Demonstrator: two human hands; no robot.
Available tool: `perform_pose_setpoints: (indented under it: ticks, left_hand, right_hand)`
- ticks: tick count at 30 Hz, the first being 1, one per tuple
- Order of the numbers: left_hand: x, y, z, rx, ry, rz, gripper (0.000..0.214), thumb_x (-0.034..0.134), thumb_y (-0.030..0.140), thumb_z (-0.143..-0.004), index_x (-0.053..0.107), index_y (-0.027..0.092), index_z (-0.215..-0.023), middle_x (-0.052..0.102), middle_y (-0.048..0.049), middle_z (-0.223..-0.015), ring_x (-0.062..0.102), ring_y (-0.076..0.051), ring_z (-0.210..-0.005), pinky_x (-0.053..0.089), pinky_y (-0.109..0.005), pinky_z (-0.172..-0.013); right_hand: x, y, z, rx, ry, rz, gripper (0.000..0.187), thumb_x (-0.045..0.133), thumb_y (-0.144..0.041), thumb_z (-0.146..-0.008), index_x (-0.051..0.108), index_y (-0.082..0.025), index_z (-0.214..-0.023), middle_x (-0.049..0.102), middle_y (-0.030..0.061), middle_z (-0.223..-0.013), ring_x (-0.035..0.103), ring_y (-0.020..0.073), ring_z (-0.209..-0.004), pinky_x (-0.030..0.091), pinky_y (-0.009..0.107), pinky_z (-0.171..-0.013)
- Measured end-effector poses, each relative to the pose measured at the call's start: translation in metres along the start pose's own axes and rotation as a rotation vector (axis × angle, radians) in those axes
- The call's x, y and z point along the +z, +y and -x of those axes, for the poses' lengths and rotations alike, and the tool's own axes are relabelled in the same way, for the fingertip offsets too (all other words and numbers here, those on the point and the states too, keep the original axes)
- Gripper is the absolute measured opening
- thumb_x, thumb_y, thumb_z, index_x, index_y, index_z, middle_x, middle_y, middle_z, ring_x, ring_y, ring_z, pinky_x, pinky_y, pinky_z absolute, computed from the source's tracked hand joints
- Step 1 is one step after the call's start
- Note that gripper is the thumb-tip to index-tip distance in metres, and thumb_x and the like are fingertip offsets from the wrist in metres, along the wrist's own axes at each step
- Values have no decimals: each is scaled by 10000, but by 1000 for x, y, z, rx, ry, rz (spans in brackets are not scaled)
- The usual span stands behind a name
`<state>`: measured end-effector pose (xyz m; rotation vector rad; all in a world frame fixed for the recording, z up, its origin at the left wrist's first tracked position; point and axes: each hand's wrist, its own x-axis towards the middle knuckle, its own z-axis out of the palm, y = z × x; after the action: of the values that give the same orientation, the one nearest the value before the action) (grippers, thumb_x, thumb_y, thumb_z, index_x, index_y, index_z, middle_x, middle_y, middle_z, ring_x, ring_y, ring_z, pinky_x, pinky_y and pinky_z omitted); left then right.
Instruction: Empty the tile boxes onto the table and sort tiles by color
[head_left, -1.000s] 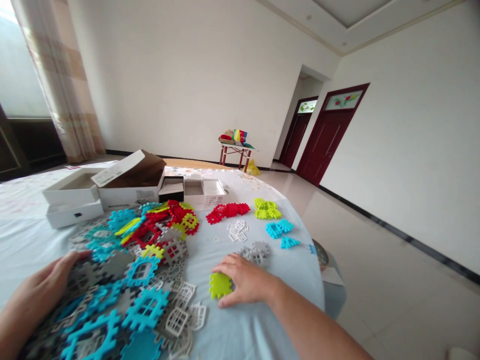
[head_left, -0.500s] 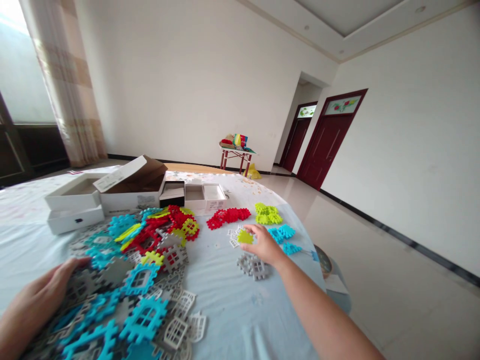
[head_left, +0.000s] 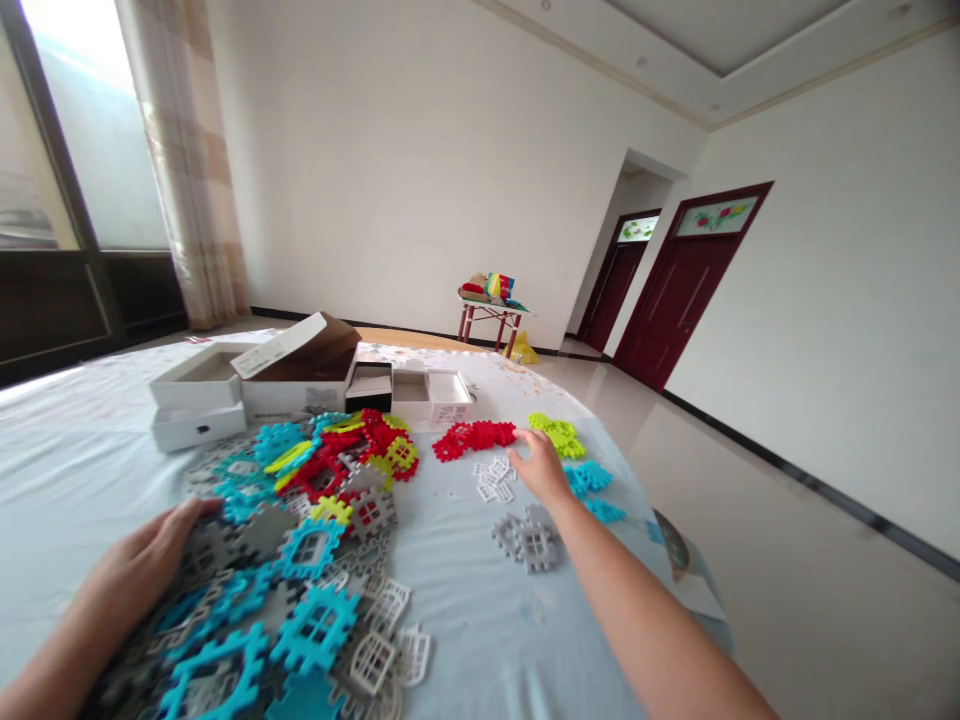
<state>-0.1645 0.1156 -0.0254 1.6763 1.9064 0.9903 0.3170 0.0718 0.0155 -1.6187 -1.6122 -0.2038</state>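
Observation:
My left hand (head_left: 154,555) lies at the left edge of a big mixed heap of plastic interlocking tiles, fingers stretched out and touching the heap near a blue tile (head_left: 244,498) and grey tiles (head_left: 266,530). My right hand (head_left: 541,468) is just in front of the lime green tile pile (head_left: 559,436), thumb and forefinger apart, with nothing visible between them. Left of its fingertips is a row of red tiles (head_left: 474,438). White window pieces (head_left: 495,480) lie below the fingertips. Blue tiles (head_left: 589,478) sit right of the wrist, and grey tiles (head_left: 529,540) nearer me.
Behind the heap stand an open white carton (head_left: 300,390), a white box (head_left: 199,428), a black box (head_left: 371,385) and small white boxes (head_left: 448,395). The round table has a pale blue cloth (head_left: 480,640). A stool (head_left: 679,550) is beside its right edge.
My right hand has moved away from the white window pieces to the lime green pile; the lime green tile it held no longer shows in its fingers. The view has turned slightly left.

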Motion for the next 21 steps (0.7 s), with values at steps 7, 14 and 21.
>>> perform_pose_setpoints:
  ticks: [7, 14, 21]
  left_hand:
    - [-6, 25, 20, -35, -33, 26, 566, 297, 500, -788, 636, 126, -1043, 628, -85, -1131, 541, -248, -1085, 346, -352, -1000]
    - [-10, 34, 29, -39, -62, 35, 559, 295, 481, -826, 599, 107, -1110, 642, -84, -1090, 556, -232, -1034, 375, -336, -962]
    - [-8, 32, 31, 2, -60, 18, 570, 280, 483, -835, 602, 92, -1097, 633, -80, -1118, 548, -198, -1053, 357, -267, -970]
  right_hand:
    - [-4, -111, 46, -52, -481, -450, 255, 572, -295, -782, 625, -185, -1006, 673, 26, -839, 611, 129, -729, 491, 247, -685]
    - [-17, -159, 92, -497, -775, -464, 486, 655, -463, -719, 579, -204, -1123, 608, 72, -1068, 542, 185, -1006, 401, 315, -912]
    - [1, -172, 108, -657, -688, -408, 692, 584, -558, -740, 400, -217, -1313, 398, 102, -1371, 343, 226, -1240, 259, 383, -1036]
